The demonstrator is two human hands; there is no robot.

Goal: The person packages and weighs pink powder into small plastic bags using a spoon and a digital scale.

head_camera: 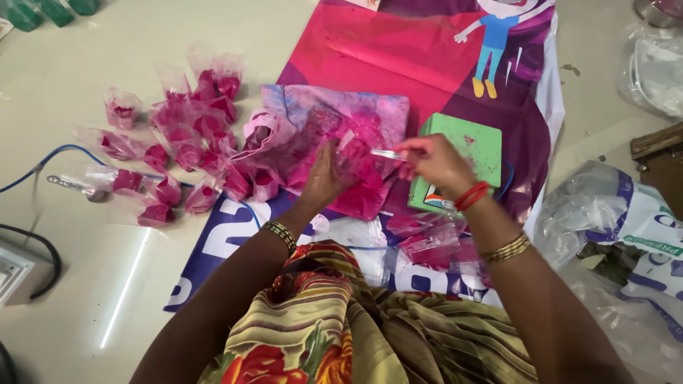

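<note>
- Over the stained pink bag (pixel 334 135), a small clear pouch (pixel 353 153) is pinched open by left hand (pixel 324 178) fingers.
- Spoon (pixel 388 153) is pinched by right hand (pixel 434 162) fingertips.
- Pouch judged light, limp, slippery; best gripped at the rim.

Left of the left hand (pixel 329 174), a crowded heap of small pink-filled packets (pixel 186 135) blocked the way, with a metal spoon (pixel 75 186) and a blue cable (pixel 57 153) lying beyond them. Just beyond both hands, the powder-stained bag (pixel 334 117) filled the space. A green box (pixel 462 153) sat under and just past the right hand (pixel 434 162). Right of that hand, crumpled plastic bags (pixel 605 213) crowded the surface (pixel 85 85). Far to the left, past the packets, the surface lay open.
</note>
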